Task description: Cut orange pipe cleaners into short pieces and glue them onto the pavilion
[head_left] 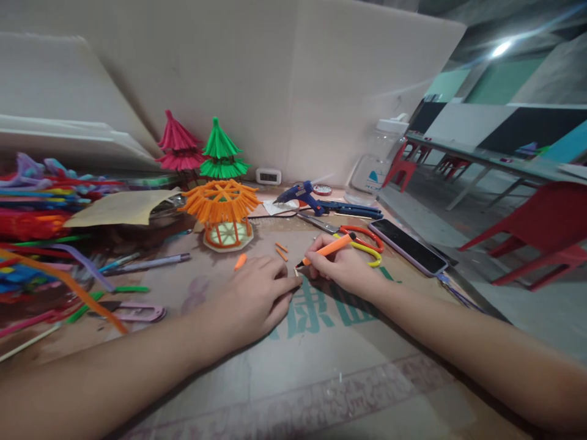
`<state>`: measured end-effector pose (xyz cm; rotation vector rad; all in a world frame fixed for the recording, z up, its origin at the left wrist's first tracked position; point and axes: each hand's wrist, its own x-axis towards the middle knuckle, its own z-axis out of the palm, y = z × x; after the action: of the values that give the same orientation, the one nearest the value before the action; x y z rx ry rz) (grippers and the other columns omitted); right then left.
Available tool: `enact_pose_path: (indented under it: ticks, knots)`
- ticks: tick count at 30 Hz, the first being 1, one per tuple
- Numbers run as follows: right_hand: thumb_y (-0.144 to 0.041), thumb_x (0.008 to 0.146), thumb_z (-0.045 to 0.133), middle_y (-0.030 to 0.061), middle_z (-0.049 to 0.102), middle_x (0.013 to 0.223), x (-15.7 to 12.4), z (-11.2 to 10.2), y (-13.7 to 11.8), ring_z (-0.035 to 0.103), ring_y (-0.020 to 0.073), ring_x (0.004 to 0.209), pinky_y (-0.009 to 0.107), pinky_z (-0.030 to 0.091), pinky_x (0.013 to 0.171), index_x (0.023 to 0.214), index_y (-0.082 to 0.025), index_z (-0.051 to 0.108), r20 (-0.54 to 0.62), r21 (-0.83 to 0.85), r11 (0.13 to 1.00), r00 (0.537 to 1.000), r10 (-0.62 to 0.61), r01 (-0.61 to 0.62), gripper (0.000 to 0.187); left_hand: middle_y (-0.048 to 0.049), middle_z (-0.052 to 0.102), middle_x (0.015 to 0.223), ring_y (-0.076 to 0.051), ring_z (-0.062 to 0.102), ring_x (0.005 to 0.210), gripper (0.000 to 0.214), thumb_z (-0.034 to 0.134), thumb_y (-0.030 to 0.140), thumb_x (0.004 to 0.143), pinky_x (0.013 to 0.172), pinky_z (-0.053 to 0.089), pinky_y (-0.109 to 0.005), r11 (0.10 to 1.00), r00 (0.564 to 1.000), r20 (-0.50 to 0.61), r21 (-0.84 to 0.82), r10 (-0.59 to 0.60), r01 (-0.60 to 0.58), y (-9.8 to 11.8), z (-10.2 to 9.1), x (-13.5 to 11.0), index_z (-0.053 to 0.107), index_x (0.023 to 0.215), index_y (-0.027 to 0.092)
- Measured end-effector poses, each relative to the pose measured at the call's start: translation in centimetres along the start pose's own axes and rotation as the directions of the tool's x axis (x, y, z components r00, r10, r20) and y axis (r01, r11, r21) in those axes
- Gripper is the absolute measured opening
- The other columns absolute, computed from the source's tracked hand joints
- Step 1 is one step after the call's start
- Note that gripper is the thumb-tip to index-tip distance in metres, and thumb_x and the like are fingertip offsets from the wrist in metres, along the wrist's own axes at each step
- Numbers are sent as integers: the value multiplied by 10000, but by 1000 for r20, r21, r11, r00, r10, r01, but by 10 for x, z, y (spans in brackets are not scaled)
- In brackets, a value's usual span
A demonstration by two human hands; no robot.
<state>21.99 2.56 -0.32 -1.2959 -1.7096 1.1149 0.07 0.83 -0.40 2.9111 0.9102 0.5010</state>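
Note:
My right hand [342, 267] grips an orange pen [326, 249] like a writing tool, its tip down on the cardboard work surface [321, 360]. My left hand [254, 293] rests palm down beside it, fingertips pinching a tiny piece right at the pen tip; what that piece is I cannot make out. Short orange stick pieces [280, 250] and an orange cap [240, 261] lie just beyond my fingers. An orange pavilion model [222, 214] made of sticks stands further back.
Pink [180, 146] and green [222, 150] paper pagodas stand by the back wall. Colourful pipe cleaners [41, 214] pile up at left, with pink scissors [132, 311]. A blue glue gun [300, 194], orange-yellow scissors [364, 241], a phone [408, 245] and a plastic bottle [378, 162] lie at right; red chairs [541, 238] stand beyond the edge.

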Motion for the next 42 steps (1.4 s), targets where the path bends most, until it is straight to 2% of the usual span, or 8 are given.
enact_pose_path:
  ticks: [7, 23, 29, 32, 34, 36, 39, 42]
  knots:
    - [-308, 905, 611, -35, 639, 628, 1, 2, 3, 607, 128, 568, 231, 430, 518, 830, -221, 530, 9, 1, 1000, 1000, 9, -9, 140, -97, 632, 993, -255, 585, 910, 313, 451, 229, 991, 805, 469, -418, 1000, 1000, 26, 9, -6, 6, 0, -2, 2, 722, 1143, 190]
    - [-321, 872, 600, -38, 628, 571, 0, -1, 0, 547, 122, 503, 238, 409, 501, 803, -220, 526, 74, 2, 1000, 997, 18, -18, 143, -89, 633, 958, -249, 581, 891, 312, 444, 243, 996, 794, 472, -413, 1000, 1000, 3, 16, -6, 6, -1, 0, 0, 713, 1147, 195]
    - [-309, 872, 604, -35, 629, 574, 1, 0, 2, 579, 133, 536, 246, 430, 524, 803, -220, 527, 66, 3, 1000, 998, 1, -1, 136, -78, 660, 920, -247, 599, 861, 283, 425, 227, 1000, 784, 478, -408, 1000, 999, -38, 16, 1, 0, 0, -1, -1, 705, 1019, 183]
    - [-298, 875, 601, -39, 620, 571, 0, -1, 0, 583, 127, 540, 239, 436, 527, 797, -215, 527, 69, 11, 1000, 998, -3, 3, 136, -97, 664, 1022, -282, 600, 968, 258, 509, 275, 976, 852, 485, -448, 998, 997, -39, 4, -64, 64, -2, 0, 1, 665, 1154, 173]
    - [-291, 877, 596, -43, 610, 563, -1, 0, -1, 582, 122, 538, 230, 431, 520, 792, -213, 524, 68, 21, 1000, 998, -6, 4, 135, -118, 640, 1142, -309, 575, 1081, 348, 587, 344, 949, 916, 479, -477, 994, 993, -42, -30, -111, 109, -4, 1, 2, 618, 1248, 168]
    - [-293, 879, 593, -45, 607, 560, -1, 0, -2, 566, 116, 519, 223, 414, 500, 794, -212, 524, 66, 21, 1000, 998, 1, -3, 136, -116, 614, 1200, -316, 547, 1145, 387, 632, 400, 930, 955, 470, -487, 988, 990, -36, -70, -139, 136, -5, 3, 3, 615, 1250, 183]
    - [-307, 881, 593, -44, 612, 563, -2, 0, -2, 539, 111, 492, 223, 396, 480, 803, -213, 527, 67, 9, 1000, 998, 15, -16, 139, -96, 605, 1168, -314, 538, 1146, 357, 641, 439, 928, 955, 465, -489, 981, 986, -3, -101, -167, 166, -8, 5, 5, 649, 1203, 211]
    - [-308, 876, 599, -41, 615, 566, -2, 0, -2, 537, 112, 497, 226, 398, 487, 802, -212, 527, 73, 5, 1000, 997, 10, -10, 141, -91, 597, 1155, -314, 539, 1137, 386, 627, 466, 934, 951, 460, -489, 975, 983, 22, -119, -184, 186, -9, 6, 6, 650, 1240, 230]
